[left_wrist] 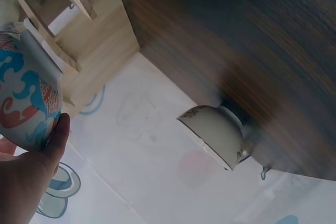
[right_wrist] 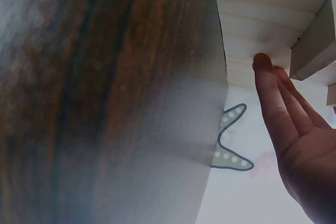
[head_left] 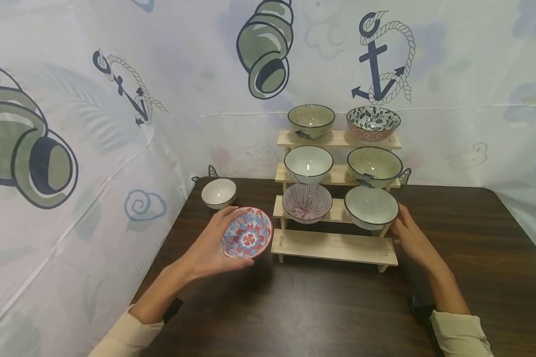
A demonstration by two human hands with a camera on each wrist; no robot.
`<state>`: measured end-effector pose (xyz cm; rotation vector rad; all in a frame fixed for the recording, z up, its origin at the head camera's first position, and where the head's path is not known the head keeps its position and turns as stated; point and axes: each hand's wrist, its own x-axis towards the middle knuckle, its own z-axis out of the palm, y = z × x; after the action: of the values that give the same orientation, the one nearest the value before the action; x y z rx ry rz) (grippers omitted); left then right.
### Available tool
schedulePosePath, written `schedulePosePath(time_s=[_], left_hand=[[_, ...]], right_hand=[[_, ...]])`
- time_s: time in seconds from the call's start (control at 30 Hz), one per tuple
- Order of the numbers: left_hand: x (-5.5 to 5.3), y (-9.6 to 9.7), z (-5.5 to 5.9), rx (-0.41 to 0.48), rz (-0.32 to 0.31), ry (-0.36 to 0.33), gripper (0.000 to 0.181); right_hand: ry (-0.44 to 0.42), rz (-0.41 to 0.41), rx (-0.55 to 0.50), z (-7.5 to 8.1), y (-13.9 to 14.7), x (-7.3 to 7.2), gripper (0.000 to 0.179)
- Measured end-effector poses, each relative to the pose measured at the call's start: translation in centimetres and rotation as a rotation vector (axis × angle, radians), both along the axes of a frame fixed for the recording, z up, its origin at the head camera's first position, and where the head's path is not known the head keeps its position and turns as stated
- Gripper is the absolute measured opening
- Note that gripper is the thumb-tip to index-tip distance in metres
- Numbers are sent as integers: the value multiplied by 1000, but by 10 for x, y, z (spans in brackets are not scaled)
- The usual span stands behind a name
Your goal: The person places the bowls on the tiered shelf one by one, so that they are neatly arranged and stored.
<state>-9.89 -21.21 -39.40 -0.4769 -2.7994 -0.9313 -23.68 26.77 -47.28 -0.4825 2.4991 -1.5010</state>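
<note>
My left hand point(head_left: 210, 248) grips a bowl point(head_left: 248, 234) with a red, blue and white pattern, tilted so its inside faces the head camera. In the left wrist view the thumb presses the outside of this bowl point(left_wrist: 26, 93). At the right end of the wooden tiered stand point(head_left: 335, 245) is my right hand point(head_left: 413, 235), beside a pale bowl point(head_left: 371, 206) on the second tier from the bottom. Its fingers point(right_wrist: 275, 103) look straight against the underside of the stand in the right wrist view; whether they touch the pale bowl cannot be told.
A small white bowl point(head_left: 219, 192) stands at the table's back left. Beside the pale bowl sits a purple-striped bowl point(head_left: 307, 203). Higher tiers carry a white bowl point(head_left: 308, 163), two speckled green bowls point(head_left: 375, 166) and a leaf-patterned bowl point(head_left: 373, 124). A printed cloth point(head_left: 232, 139) hangs behind the dark table point(head_left: 321, 307).
</note>
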Motion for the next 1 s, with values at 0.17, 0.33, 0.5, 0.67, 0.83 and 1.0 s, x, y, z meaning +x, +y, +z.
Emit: schedulePosePath(time_s=[0.17,0.33,0.5,0.67,0.83,1.0], left_hand=[[1,6,0,-22,-19,8,109],[3,10,-1,-33,-29,-3,108],[5,14,-2,-33,-45,-9,107],[4,20,-5,-43,-77,8,108],[1,24,-7,-54,-107,22,109],[-1,29,-9,-60,-137,17,109]], right_hand=[[7,-14,16,0,1,1,65],[6,-23,26,-1,1,1,66],[2,-24,30,-1,-1,1,66],[3,-33,27,-2,-1,0,67],[2,-32,23,-2,-1,0,65],[-2,-25,11,-2,-1,-1,64]])
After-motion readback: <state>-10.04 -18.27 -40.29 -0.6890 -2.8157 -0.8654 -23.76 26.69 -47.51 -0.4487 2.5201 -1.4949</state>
